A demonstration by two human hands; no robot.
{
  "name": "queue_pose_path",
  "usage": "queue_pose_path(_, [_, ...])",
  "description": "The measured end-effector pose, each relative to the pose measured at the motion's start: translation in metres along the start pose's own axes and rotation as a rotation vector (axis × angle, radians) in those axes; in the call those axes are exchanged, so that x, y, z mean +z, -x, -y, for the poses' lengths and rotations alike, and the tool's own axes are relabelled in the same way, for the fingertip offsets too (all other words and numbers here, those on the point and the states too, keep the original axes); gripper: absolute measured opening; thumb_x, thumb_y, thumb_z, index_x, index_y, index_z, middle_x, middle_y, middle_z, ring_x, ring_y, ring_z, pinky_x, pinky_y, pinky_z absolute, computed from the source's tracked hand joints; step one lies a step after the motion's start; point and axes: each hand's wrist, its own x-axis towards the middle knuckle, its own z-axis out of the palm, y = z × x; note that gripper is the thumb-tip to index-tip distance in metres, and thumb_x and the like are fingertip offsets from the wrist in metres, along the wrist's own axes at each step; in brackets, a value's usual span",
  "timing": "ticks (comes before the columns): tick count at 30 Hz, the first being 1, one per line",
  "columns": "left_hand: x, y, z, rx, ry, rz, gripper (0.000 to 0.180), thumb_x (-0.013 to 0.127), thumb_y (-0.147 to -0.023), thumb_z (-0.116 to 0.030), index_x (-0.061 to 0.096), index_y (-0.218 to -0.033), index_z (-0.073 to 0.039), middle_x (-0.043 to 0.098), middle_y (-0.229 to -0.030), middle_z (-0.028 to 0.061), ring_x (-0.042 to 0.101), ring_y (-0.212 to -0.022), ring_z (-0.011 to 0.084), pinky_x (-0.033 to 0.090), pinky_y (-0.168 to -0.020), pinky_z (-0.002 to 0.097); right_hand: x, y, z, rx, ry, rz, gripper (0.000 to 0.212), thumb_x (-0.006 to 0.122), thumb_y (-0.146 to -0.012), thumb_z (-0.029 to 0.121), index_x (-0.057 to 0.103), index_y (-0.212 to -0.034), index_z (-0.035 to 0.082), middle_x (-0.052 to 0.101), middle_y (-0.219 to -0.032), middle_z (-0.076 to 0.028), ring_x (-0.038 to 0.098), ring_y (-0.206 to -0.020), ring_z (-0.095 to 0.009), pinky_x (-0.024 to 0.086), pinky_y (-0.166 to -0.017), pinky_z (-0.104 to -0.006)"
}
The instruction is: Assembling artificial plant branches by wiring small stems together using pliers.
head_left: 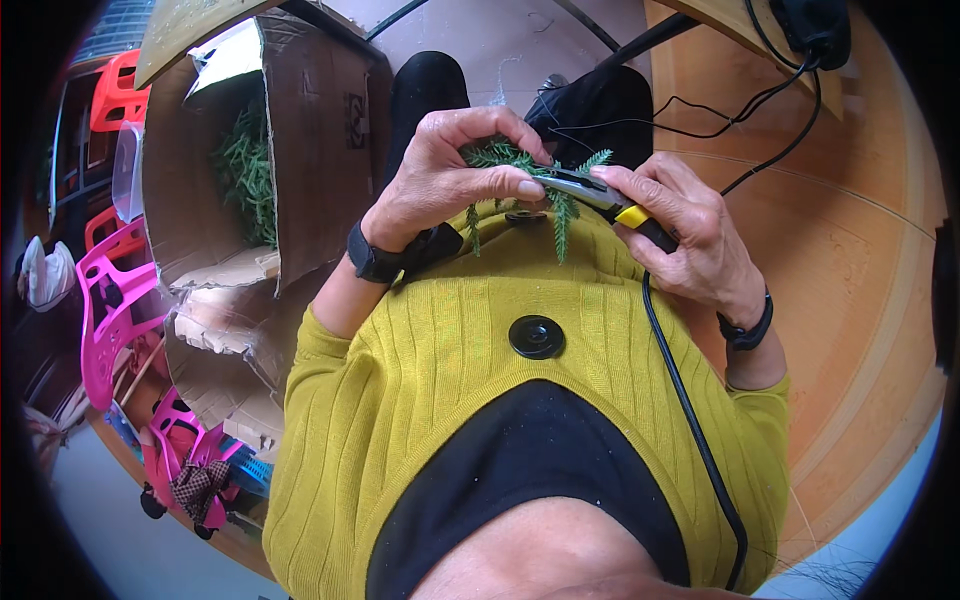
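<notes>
My left hand [440, 175] is closed on a green artificial pine sprig [563, 225], pinching it between thumb and fingers in front of my lap. Short needled branchlets stick out around the fingertips and hang below the thumb. In my right hand [690, 225] is a pair of pliers [595, 192] with yellow and black handles. The jaws point left and reach the sprig beside my left thumb tip. Whether they bite on a stem is too small to tell.
An open cardboard box [320, 140] at my left holds more green sprigs [247, 175]. Pink plastic chairs [105, 325] and a red one [118, 92] stand further left. A black cable [690, 420] runs down my right side. Wooden table edges [185, 40] lie ahead.
</notes>
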Motion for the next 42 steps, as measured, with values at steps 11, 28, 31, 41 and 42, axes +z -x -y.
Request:
queue_pose_path(11, [0.003,0.004,0.0,0.03,0.048,-0.032,0.022,0.078,-0.076,-0.009,0.068,-0.094,-0.001,0.067,-0.09,0.006,0.065,-0.081,0.0121,0.055,-0.075,0.0236,0.007,0.01,0.011,0.001,0.037,-0.084,0.054,0.069,-0.068,-0.004,0.061,-0.12,0.006,0.055,-0.077,-0.01,0.052,-0.069,-0.023,0.045,-0.063,-0.0322])
queue_pose_path(28, [0.01,0.004,-0.015,0.3,-0.175,-0.029,0.02,0.073,-0.079,0.0,0.062,-0.095,-0.002,0.062,-0.093,0.0036,0.058,-0.086,0.0125,0.048,-0.076,0.0262,-0.01,0.016,0.016,0.029,-0.129,-0.197,0.055,0.072,-0.07,-0.001,0.057,-0.122,0.004,0.056,-0.097,-0.008,0.055,-0.086,-0.018,0.045,-0.077,-0.0283])
queue_pose_path(31, [0.008,0.002,-0.012,0.28,-0.078,-0.065,0.02,0.074,-0.078,-0.001,0.062,-0.094,-0.002,0.061,-0.093,0.0033,0.058,-0.086,0.0114,0.048,-0.077,0.0249,-0.008,0.015,0.02,0.213,-0.399,-0.247,0.055,0.074,-0.072,0.001,0.055,-0.123,0.004,0.056,-0.098,-0.005,0.054,-0.089,-0.014,0.044,-0.079,-0.0265])
queue_pose_path(41, [0.021,0.002,-0.016,0.055,-0.008,-0.186,0.022,0.075,-0.08,-0.006,0.063,-0.098,-0.001,0.062,-0.093,0.0022,0.059,-0.08,0.0064,0.049,-0.072,0.0201,0.022,-0.032,0.021,0.137,-0.359,-0.298,0.048,0.076,-0.075,0.003,0.054,-0.117,0.002,0.059,-0.101,-0.003,0.057,-0.094,-0.012,0.046,-0.087,-0.0252])
queue_pose_path(42, [0.022,0.002,-0.019,-0.001,0.012,-0.205,0.023,0.074,-0.081,-0.007,0.063,-0.099,-0.001,0.062,-0.092,0.002,0.059,-0.077,0.006,0.05,-0.07,0.0195,0.024,-0.034,0.02,0.135,-0.348,-0.296,0.047,0.076,-0.075,0.002,0.054,-0.117,0.002,0.059,-0.101,-0.003,0.058,-0.094,-0.012,0.046,-0.087,-0.0252])
